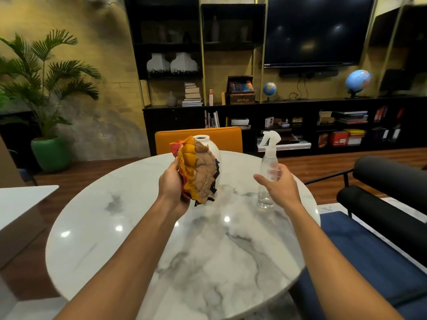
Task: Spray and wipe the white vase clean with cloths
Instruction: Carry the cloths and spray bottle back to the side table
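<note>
Round white marble table [208,262] with grey veining, filling the lower centre of the frame, seen from above and in front. Both bare forearms enter from the bottom edge.

Left hand [172,183], centre-left: fingers closed around a bundle of multicoloured cloths [198,172] in orange, tan, red and dark tones, held upright above the table surface. The bundle stands in front of the white vase [211,144] and covers most of its body; only the round mouth at the top and a strip of the vase's right side show. Whether the cloths touch the vase cannot be told from this view. The vase stands at the centre of the frame, toward the far side of the table.

Right hand [278,183], centre-right: fingers spread wide and loosely curved beside a clear plastic spray bottle [268,172] with a white trigger head. The fingertips lie at or just beside the bottle's waist; a firm grasp is not shown. The bottle stands upright on the table, well to the right of the vase.

Beyond the table: an orange chair back [228,139] directly behind the vase; a blue-cushioned seat [369,262] with black bolsters at the right; a potted palm [46,88] in a green pot at the upper left; black shelving with books and two globes, and a dark wall screen [316,28] at the upper right.
</note>
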Demonstrator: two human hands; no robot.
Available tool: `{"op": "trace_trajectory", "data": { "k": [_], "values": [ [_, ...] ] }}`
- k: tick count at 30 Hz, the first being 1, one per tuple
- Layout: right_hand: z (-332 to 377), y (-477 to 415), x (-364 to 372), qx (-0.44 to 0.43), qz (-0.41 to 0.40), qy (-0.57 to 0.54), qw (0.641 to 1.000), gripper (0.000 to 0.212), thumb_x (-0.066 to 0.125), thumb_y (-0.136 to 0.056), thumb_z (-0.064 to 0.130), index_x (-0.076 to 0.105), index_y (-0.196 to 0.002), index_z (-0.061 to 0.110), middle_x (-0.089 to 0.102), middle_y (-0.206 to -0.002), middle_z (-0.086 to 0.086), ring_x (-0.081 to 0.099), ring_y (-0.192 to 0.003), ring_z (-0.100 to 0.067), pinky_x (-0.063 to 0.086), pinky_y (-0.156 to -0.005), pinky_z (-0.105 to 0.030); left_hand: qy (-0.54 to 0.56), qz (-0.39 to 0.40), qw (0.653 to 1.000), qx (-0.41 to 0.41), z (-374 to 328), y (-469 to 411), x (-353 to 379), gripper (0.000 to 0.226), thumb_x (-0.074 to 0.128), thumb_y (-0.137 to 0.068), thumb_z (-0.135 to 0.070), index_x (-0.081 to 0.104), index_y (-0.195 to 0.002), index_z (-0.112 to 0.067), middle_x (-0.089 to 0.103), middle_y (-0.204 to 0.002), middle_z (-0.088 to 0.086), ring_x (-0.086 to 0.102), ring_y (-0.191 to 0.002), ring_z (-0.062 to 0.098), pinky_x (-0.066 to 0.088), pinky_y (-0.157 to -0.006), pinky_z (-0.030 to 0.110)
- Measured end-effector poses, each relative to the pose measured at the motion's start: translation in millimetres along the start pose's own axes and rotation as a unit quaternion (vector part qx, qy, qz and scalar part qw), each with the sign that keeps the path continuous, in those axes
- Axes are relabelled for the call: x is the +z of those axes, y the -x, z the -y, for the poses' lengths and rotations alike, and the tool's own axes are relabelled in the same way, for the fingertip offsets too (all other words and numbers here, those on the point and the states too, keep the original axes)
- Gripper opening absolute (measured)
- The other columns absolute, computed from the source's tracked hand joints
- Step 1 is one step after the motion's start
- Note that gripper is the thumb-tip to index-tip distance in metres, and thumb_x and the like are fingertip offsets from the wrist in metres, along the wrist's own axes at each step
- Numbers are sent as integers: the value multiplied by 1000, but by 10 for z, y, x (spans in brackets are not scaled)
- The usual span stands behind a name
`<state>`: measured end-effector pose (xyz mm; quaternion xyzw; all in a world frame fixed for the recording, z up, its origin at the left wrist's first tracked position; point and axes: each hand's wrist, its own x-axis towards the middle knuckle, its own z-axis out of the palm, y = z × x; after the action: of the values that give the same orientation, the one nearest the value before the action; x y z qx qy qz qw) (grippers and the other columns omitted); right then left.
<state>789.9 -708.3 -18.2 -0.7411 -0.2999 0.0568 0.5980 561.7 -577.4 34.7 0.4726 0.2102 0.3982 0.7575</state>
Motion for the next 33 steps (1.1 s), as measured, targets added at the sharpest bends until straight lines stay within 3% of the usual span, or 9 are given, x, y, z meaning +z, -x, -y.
{"op": "trace_trajectory", "data": {
  "k": [3,6,13,24,29,31,33],
  "values": [
    [42,-48,8,-42,-27,-7,999,48,82,-85,42,62,-122,19,70,-109,3,69,-99,-19,51,-75,-32,-10,27,1000,-5,-44,-82,-21,49,31,-108,-39,65,-132,-14,73,-124,10,71,-112,28,58,-88,40],
    [278,-150,-52,-94,-30,-44,994,36,81,-85,43,63,-113,28,71,-103,9,69,-97,-11,54,-75,-29,-18,42,999,-11,-148,-273,-43,50,31,-108,-41,63,-136,-14,70,-130,11,68,-118,31,54,-98,45],
    [1130,-526,-54,-163,93,-73,980,42,83,-85,35,66,-121,20,76,-103,7,72,-98,-6,59,-84,-28,-25,59,998,8,-636,-521,65,48,30,-108,-40,68,-125,-16,75,-118,9,72,-109,28,60,-89,41],
    [3077,-1006,1030,-128,265,-111,949,45,84,-83,34,66,-122,21,76,-111,1,72,-105,-15,59,-94,-46,-44,-93,994,22,-2682,-698,-222,49,33,-107,-40,67,-128,-13,72,-125,12,69,-114,32,56,-94,44],
    [3957,-946,1661,-113,328,-135,928,44,84,-84,31,67,-122,19,74,-112,0,71,-105,-16,59,-89,-37,-11,-168,985,21,-3572,-629,-601,48,36,-106,-40,76,-111,-14,74,-117,13,71,-106,32,59,-90,43],
    [4185,-874,1912,-105,342,-133,924,45,83,-84,32,66,-124,19,72,-115,0,69,-107,-17,58,-88,-34,-14,-205,978,26,-3824,-586,-772,46,37,-105,-41,73,-117,-13,71,-122,14,69,-107,32,56,-94,44],
    [4375,-767,2137,-98,366,-130,916,45,84,-84,34,67,-123,21,72,-115,1,67,-107,-17,58,-86,-32,-5,-234,972,25,-4032,-488,-944,44,39,-105,-40,73,-117,-14,73,-116,12,72,-98,29,60,-85,39]
  ]
}}
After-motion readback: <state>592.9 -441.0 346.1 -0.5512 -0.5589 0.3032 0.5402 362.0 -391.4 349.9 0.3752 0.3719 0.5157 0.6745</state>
